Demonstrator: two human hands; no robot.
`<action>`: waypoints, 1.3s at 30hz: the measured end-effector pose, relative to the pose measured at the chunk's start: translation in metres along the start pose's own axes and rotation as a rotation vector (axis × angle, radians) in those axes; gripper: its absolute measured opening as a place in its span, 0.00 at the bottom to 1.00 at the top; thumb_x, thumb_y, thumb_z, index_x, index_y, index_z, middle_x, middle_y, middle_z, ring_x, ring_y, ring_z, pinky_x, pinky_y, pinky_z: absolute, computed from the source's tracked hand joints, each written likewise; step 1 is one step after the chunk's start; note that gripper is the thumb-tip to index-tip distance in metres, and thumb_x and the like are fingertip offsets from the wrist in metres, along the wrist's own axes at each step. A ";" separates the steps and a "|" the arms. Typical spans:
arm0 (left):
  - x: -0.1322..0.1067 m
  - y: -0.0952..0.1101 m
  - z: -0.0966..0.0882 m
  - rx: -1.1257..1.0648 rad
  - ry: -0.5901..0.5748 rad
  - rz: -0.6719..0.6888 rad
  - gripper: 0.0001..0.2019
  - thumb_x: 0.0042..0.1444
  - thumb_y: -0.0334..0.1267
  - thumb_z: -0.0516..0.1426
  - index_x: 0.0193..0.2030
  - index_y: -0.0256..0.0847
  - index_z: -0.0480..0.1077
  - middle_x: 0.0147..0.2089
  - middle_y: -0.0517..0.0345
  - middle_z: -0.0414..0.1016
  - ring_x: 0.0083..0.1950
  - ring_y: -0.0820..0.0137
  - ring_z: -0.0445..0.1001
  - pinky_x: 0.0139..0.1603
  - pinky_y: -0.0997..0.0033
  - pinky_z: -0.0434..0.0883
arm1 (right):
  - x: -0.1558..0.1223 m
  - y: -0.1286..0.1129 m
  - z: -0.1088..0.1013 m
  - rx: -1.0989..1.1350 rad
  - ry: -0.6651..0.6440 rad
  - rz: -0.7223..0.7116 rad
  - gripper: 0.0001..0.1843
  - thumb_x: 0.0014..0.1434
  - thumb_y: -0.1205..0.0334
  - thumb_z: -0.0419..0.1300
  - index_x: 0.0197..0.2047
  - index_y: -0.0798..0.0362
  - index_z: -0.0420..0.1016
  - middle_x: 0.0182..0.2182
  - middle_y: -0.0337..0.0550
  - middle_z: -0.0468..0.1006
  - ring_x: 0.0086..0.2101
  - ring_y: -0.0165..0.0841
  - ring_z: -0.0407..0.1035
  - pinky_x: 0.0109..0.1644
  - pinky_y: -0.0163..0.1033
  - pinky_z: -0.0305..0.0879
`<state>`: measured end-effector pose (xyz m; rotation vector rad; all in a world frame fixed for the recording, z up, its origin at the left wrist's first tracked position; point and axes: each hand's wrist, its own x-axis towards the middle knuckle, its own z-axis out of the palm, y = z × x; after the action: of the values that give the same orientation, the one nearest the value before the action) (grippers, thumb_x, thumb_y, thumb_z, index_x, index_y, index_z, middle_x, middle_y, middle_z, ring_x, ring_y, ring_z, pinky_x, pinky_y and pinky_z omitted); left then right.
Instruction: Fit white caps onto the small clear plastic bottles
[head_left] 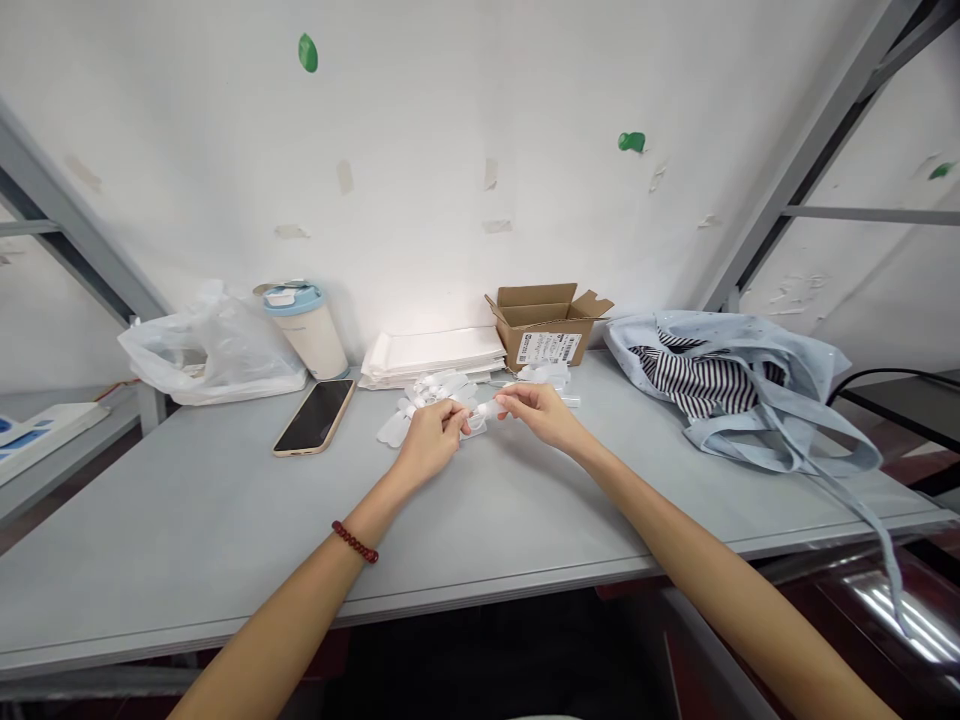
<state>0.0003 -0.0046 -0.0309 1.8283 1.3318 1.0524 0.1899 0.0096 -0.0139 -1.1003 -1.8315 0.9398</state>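
Both hands meet over the middle of the grey table. My left hand and my right hand each pinch an end of one small white plastic piece held between them. Just behind the hands lies a loose pile of similar small white plastic pieces. A red bead bracelet is on my left wrist.
A phone lies face up left of the hands. Behind are a stack of white sheets, an open cardboard box, a lidded cup and a plastic bag. A light blue cloth bag fills the right side.
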 end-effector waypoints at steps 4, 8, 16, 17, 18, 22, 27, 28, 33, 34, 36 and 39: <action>-0.001 0.000 0.000 0.044 0.011 0.024 0.12 0.55 0.40 0.50 0.25 0.39 0.67 0.24 0.59 0.70 0.21 0.73 0.64 0.25 0.73 0.62 | -0.001 0.001 0.002 0.003 -0.008 0.015 0.17 0.56 0.52 0.55 0.33 0.56 0.76 0.26 0.44 0.77 0.26 0.30 0.62 0.28 0.35 0.55; -0.001 0.001 -0.001 0.001 0.010 0.008 0.11 0.54 0.41 0.50 0.26 0.38 0.67 0.22 0.60 0.68 0.20 0.74 0.64 0.24 0.73 0.62 | -0.001 -0.001 0.003 0.018 -0.009 0.017 0.16 0.56 0.53 0.55 0.34 0.57 0.77 0.26 0.44 0.76 0.27 0.31 0.65 0.29 0.35 0.56; 0.007 0.006 -0.007 -0.313 -0.006 -0.113 0.15 0.51 0.47 0.53 0.30 0.35 0.70 0.23 0.60 0.69 0.18 0.77 0.63 0.20 0.75 0.60 | -0.001 -0.006 -0.001 0.129 0.022 0.034 0.14 0.53 0.52 0.58 0.34 0.56 0.75 0.28 0.43 0.77 0.31 0.32 0.69 0.35 0.36 0.61; 0.008 0.006 -0.008 -0.327 -0.001 -0.120 0.15 0.51 0.47 0.53 0.30 0.35 0.70 0.24 0.59 0.69 0.18 0.77 0.63 0.20 0.75 0.60 | -0.001 -0.007 -0.001 0.144 0.033 0.040 0.14 0.53 0.52 0.59 0.34 0.56 0.75 0.28 0.43 0.77 0.31 0.32 0.69 0.36 0.36 0.61; 0.008 0.005 -0.008 -0.332 0.003 -0.120 0.16 0.51 0.48 0.53 0.30 0.35 0.70 0.24 0.58 0.70 0.18 0.78 0.63 0.20 0.75 0.60 | -0.001 -0.007 -0.002 0.157 0.042 0.042 0.14 0.52 0.52 0.59 0.34 0.56 0.75 0.29 0.44 0.77 0.32 0.32 0.70 0.37 0.37 0.62; 0.007 0.006 -0.008 -0.300 0.001 -0.093 0.16 0.50 0.49 0.56 0.24 0.36 0.68 0.21 0.59 0.69 0.18 0.77 0.63 0.20 0.76 0.60 | -0.001 -0.007 -0.002 0.166 0.043 0.050 0.14 0.52 0.52 0.60 0.33 0.55 0.75 0.30 0.44 0.77 0.33 0.33 0.71 0.38 0.37 0.63; 0.004 0.009 -0.007 -0.277 -0.022 -0.072 0.14 0.49 0.46 0.56 0.23 0.37 0.67 0.16 0.63 0.64 0.17 0.77 0.61 0.20 0.76 0.59 | -0.001 -0.005 -0.001 0.136 0.012 0.044 0.14 0.53 0.52 0.58 0.33 0.56 0.75 0.27 0.43 0.76 0.31 0.32 0.68 0.35 0.36 0.60; 0.003 0.009 -0.007 -0.267 -0.027 -0.068 0.13 0.50 0.45 0.56 0.23 0.37 0.67 0.15 0.63 0.63 0.17 0.77 0.61 0.21 0.76 0.59 | -0.001 -0.005 -0.001 0.128 0.006 0.040 0.14 0.53 0.52 0.58 0.33 0.56 0.75 0.27 0.43 0.76 0.30 0.31 0.68 0.34 0.36 0.60; 0.001 0.009 -0.006 -0.233 -0.046 -0.078 0.13 0.50 0.45 0.55 0.22 0.38 0.67 0.15 0.63 0.63 0.18 0.76 0.60 0.22 0.75 0.60 | -0.001 -0.001 -0.001 0.100 -0.019 0.040 0.15 0.53 0.52 0.58 0.33 0.57 0.75 0.26 0.43 0.76 0.27 0.29 0.63 0.30 0.35 0.56; 0.000 0.009 -0.006 -0.235 -0.051 -0.080 0.13 0.50 0.45 0.55 0.22 0.38 0.67 0.15 0.63 0.63 0.18 0.76 0.61 0.22 0.75 0.60 | -0.001 -0.001 -0.001 0.098 -0.020 0.043 0.15 0.53 0.52 0.58 0.33 0.57 0.76 0.26 0.43 0.76 0.27 0.29 0.63 0.29 0.35 0.55; 0.000 0.009 -0.006 -0.244 -0.058 -0.082 0.13 0.50 0.45 0.56 0.22 0.38 0.67 0.15 0.63 0.63 0.18 0.76 0.61 0.22 0.74 0.60 | -0.001 0.000 -0.001 0.095 -0.022 0.041 0.15 0.53 0.52 0.58 0.33 0.57 0.76 0.26 0.42 0.75 0.26 0.29 0.62 0.28 0.35 0.55; -0.001 0.011 -0.006 -0.250 -0.063 -0.089 0.13 0.49 0.45 0.55 0.22 0.38 0.67 0.15 0.63 0.63 0.18 0.75 0.61 0.23 0.74 0.60 | -0.001 0.001 -0.001 0.094 -0.026 0.033 0.16 0.53 0.51 0.58 0.33 0.57 0.76 0.26 0.43 0.75 0.26 0.29 0.62 0.28 0.34 0.55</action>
<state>-0.0001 -0.0081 -0.0194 1.5899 1.1762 1.0538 0.1914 0.0086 -0.0144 -1.0683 -1.7759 1.0535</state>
